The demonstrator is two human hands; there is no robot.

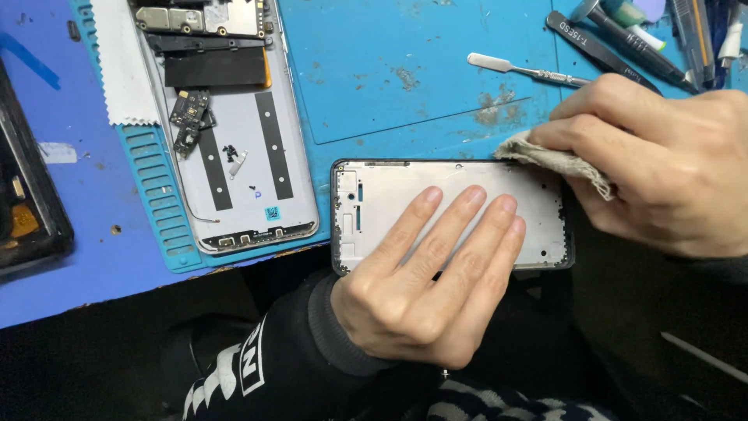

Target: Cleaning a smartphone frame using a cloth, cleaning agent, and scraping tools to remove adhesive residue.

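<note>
At centre of the view, near the front lip of the bench: left hand, palm down and fingers spread flat, unclenched, pressing on a pale grey rectangular metal phone mid-frame with a dark rim. Lying long side across, its lower edge jutting past the bench lip over the dark lap below. At 3 o'clock from it: right hand, curled tight around a bunched, frayed beige cloth, cloth touching the frame's upper right corner. Wrist of the left hand in a black sleeve with white lettering, coming up from 6 o'clock.

Outward at 12 o'clock: bare stretch of a scuffed blue silicone work mat, open room between frame and tools. At 1 o'clock: slim silver metal spudger, then dark steel tweezers and a cluster of screwdrivers against the top right edge. At 10 o'clock: opened silver-grey phone back housing with black adhesive strips and small circuit boards, just beside the frame's left edge, resting on the mat's ribbed border. At 11 o'clock of that: white wipe with a zigzag edge. At 9 o'clock, well apart: black-framed device, cut off by the left edge.
</note>
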